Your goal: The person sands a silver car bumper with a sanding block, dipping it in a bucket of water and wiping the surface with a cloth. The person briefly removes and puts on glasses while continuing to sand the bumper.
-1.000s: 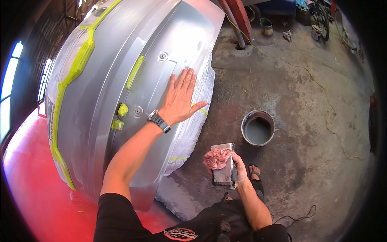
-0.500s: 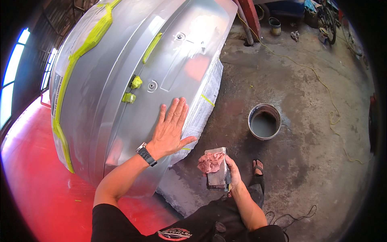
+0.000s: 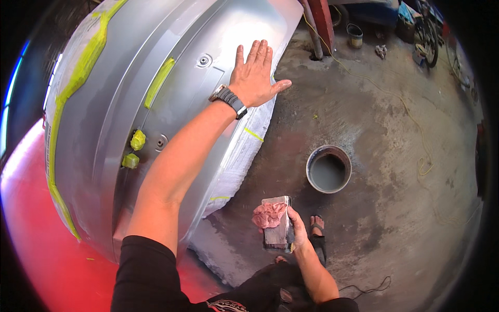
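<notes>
A grey vehicle panel (image 3: 125,88), its far-left edge masked with yellow-green tape (image 3: 88,65), fills the left of the view. My left hand (image 3: 253,78), with a black watch on its wrist, lies flat on the panel's upper right part with fingers spread. Lower down and to the right, my right hand (image 3: 298,229) grips a flat grey sanding block (image 3: 278,234) from its right side. A crumpled wet pink cloth (image 3: 268,214) rests on top of the block. The undersides of the block and fingers are hidden.
A bucket of grey liquid (image 3: 329,169) stands on the concrete floor to the right. Masking paper (image 3: 241,156) hangs along the panel's right edge. A yellow cord (image 3: 395,96) crosses the floor; a red post (image 3: 319,26), small bucket (image 3: 354,35) and bicycle (image 3: 430,39) are farther back.
My left hand has slid up and away along the panel. My right hand still holds the block and cloth. The view has shifted slightly, moving the panel left and the tape lumps lower.
</notes>
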